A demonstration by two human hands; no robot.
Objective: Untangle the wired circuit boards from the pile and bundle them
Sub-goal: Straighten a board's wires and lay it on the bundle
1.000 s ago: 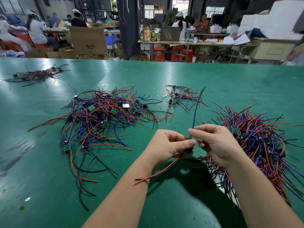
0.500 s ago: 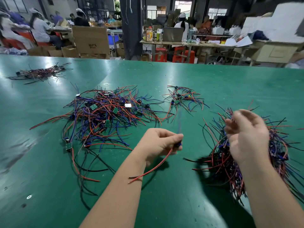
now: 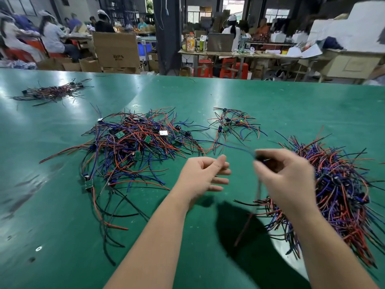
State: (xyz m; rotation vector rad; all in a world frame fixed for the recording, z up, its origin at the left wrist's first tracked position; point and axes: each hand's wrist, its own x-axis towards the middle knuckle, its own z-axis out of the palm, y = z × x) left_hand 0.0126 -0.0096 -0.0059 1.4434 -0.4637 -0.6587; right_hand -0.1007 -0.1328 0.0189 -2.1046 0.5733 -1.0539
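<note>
A loose pile of wired circuit boards (image 3: 133,142), with red, blue and black wires and small green boards, lies at centre left of the green table (image 3: 291,105). A denser heap of gathered wired boards (image 3: 341,188) lies at the right. My right hand (image 3: 285,180), blurred by motion, is pinched on one wired board whose blue wire (image 3: 235,146) trails left and whose red wire (image 3: 243,230) hangs down. My left hand (image 3: 205,176) hovers beside it with fingers spread and nothing in it.
A small cluster of wired boards (image 3: 233,124) lies beyond my hands. Another bundle (image 3: 52,91) rests at the far left of the table. Past the table's far edge stand cardboard boxes (image 3: 116,50), workbenches and seated people.
The single wired board has passed from my left hand to my right hand. My left hand has opened. My right hand came back from the right heap toward the centre.
</note>
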